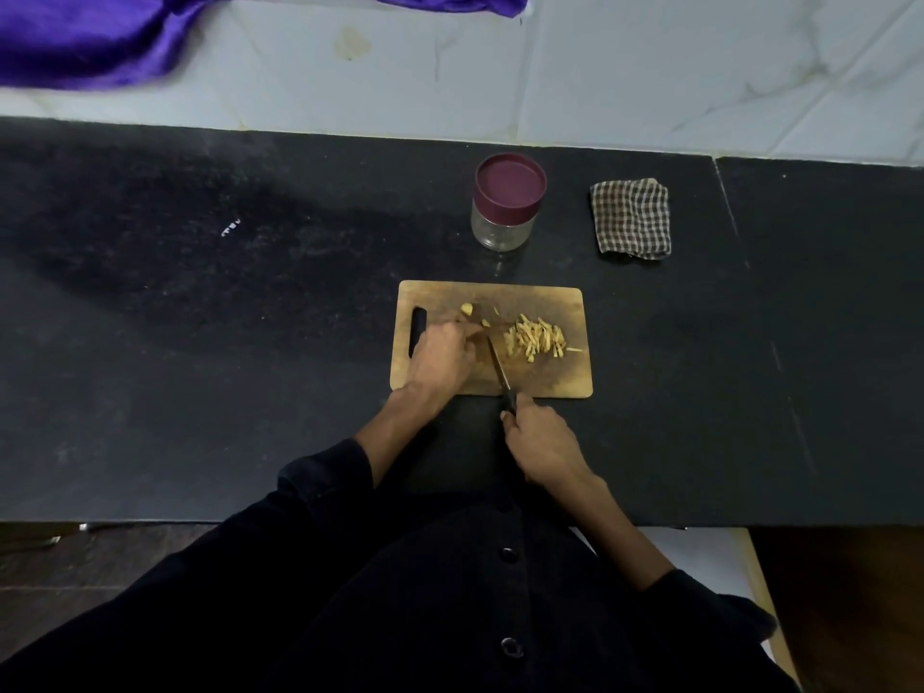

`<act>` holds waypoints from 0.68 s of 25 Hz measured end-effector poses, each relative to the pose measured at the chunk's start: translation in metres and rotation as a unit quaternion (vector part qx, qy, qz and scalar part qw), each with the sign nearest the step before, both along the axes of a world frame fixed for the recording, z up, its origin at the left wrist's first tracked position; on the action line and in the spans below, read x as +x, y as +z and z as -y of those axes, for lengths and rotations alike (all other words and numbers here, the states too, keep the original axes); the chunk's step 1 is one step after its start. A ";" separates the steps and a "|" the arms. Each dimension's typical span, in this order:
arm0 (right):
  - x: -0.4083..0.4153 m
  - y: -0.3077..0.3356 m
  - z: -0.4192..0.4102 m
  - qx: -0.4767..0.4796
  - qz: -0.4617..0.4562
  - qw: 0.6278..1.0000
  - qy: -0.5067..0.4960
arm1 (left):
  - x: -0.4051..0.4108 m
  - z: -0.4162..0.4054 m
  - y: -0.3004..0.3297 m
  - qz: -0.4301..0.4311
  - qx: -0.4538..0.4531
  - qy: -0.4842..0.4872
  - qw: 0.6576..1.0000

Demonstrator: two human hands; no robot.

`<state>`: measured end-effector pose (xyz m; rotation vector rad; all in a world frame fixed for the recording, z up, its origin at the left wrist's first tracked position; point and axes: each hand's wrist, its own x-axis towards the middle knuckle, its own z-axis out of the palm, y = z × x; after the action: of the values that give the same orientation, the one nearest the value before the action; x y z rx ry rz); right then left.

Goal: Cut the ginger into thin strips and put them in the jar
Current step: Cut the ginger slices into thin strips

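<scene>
Left hand (442,355): pins ginger piece (484,323) on cutting board (545,380).
Right hand (542,435): grips knife (500,372) handle.
Ginger strips (535,340): judged light, loose; gather by pinching.

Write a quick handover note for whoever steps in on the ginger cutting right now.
Right hand grips the knife, blade on the cutting board.
Left hand holds down a small ginger piece; another ginger chunk lies just beyond it.
Done: a pile of cut strips on the board's right side.
Left: cut the remaining pieces, take the lid off the jar behind the board, put the strips in.
</scene>
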<state>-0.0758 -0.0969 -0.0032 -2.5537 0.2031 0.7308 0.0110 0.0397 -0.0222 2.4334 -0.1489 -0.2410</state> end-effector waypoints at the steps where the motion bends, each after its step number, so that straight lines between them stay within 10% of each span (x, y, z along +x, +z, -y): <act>1: 0.001 0.000 0.003 -0.005 0.004 1.000 -0.009 | 0.000 -0.001 0.000 -0.001 0.005 -0.001 1.000; 17: 0.007 0.013 0.019 -0.028 0.145 0.987 -0.064 | -0.005 0.007 0.010 0.092 -0.006 -0.031 0.995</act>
<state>-0.0692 -0.1155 0.0100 -2.6332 0.2910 0.3052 0.0057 0.0330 -0.0121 2.4381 -0.3078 -0.0431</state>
